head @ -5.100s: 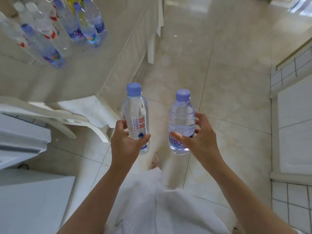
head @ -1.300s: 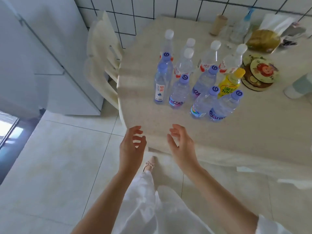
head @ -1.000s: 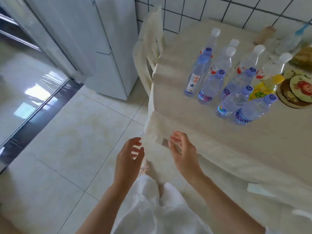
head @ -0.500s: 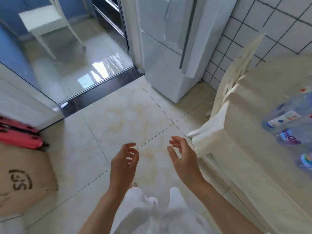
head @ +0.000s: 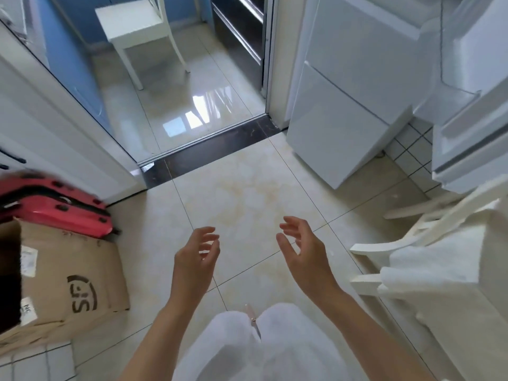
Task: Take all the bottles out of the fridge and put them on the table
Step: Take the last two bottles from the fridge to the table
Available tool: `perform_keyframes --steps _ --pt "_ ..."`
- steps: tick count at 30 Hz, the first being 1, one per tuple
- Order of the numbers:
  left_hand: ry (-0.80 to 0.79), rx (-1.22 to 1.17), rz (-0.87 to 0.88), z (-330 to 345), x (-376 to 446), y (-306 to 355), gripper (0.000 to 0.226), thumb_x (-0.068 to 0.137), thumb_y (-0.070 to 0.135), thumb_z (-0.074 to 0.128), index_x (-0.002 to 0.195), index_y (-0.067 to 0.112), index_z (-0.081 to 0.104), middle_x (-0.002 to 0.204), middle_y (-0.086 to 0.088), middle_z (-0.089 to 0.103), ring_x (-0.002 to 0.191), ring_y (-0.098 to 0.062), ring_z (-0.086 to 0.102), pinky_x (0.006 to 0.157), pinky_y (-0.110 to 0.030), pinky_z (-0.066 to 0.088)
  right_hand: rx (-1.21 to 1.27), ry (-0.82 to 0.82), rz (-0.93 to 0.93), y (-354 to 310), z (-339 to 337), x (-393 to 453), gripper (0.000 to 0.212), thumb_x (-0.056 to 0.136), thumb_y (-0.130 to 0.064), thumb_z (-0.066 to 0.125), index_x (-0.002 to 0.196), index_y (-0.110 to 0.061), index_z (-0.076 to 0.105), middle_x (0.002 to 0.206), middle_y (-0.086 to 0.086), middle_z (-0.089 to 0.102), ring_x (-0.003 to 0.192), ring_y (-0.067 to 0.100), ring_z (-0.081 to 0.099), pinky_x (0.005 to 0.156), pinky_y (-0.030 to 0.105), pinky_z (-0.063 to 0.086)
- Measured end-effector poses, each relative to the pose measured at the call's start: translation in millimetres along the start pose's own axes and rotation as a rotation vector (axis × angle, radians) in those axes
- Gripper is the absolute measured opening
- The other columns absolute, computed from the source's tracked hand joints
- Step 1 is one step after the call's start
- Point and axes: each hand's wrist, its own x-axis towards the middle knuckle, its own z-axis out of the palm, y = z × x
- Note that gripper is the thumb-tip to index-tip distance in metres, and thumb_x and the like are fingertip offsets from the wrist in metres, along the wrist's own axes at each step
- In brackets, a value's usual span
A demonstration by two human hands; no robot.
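Observation:
My left hand (head: 196, 255) and my right hand (head: 303, 250) hang in front of me over the tiled floor, both empty with fingers loosely spread. The white fridge (head: 346, 105) stands at the upper right, and its open door (head: 467, 127) juts out at the right edge. A corner of the cloth-covered table (head: 450, 306) shows at the lower right. No bottle is in view.
A cream chair (head: 406, 243) stands between the table and the fridge. A cardboard box (head: 68, 279) and a red suitcase (head: 55, 207) lie at the left. Ahead, a doorway with a dark threshold (head: 209, 149) leads to a room with a white chair (head: 140, 26).
I set both bottles down among those on the table, then turned left away from it. The bottles have left the view, the fridge has come closer, and both hands stay empty.

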Motion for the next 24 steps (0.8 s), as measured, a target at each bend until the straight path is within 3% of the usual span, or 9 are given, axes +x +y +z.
perform_keyframes --steps 4,10,14,19,24 --pt "-0.007 0.002 0.031 -3.3 55.6 8.0 0.019 0.091 0.014 0.06 0.109 0.02 0.061 0.094 0.012 0.07 0.081 0.007 0.064 0.065 -0.003 0.045 0.009 0.006 -0.005 -24.4 7.9 44.9 0.037 0.094 -0.028 0.056 0.129 -0.023 0.047 0.118 -0.01 0.06 0.113 0.003 0.054 0.09 0.009 0.038" --pt "-0.084 0.005 0.083 14.0 142.0 32.6 0.019 0.092 0.015 0.06 0.11 0.02 0.062 0.098 0.012 0.07 0.085 0.001 0.066 0.069 -0.005 0.046 0.013 0.067 -0.013 -46.9 -0.2 118.6 0.038 0.094 -0.032 0.055 0.13 -0.024 0.047 0.123 -0.01 0.057 0.115 0.005 0.053 0.096 0.021 0.043" --pt "-0.149 0.013 0.114 32.6 215.1 58.7 0.018 0.092 0.015 0.061 0.108 0.023 0.063 0.1 0.014 0.07 0.086 0.007 0.064 0.07 -0.002 0.045 -0.003 0.088 -0.008 -58.5 -16.2 186.9 0.041 0.094 -0.033 0.055 0.133 -0.023 0.046 0.126 -0.008 0.056 0.118 0.007 0.052 0.098 0.023 0.043" --pt "-0.233 0.021 0.151 52.0 295.6 102.6 0.02 0.09 0.014 0.063 0.107 0.025 0.062 0.097 0.018 0.068 0.086 0.006 0.065 0.082 -0.019 0.053 -0.004 0.134 -0.038 -82.7 -42.7 267.5 0.039 0.094 -0.029 0.055 0.132 -0.021 0.048 0.126 -0.007 0.057 0.118 0.006 0.053 0.1 0.025 0.043" --pt "-0.279 0.002 0.208 74.9 371.2 147.3 0.02 0.091 0.014 0.064 0.109 0.023 0.064 0.098 0.018 0.069 0.087 0.006 0.065 0.083 -0.021 0.053 0.021 0.196 -0.031 -95.9 -69.5 335.6 0.037 0.094 -0.028 0.056 0.13 -0.023 0.048 0.122 -0.009 0.057 0.116 0.005 0.053 0.1 0.024 0.042"
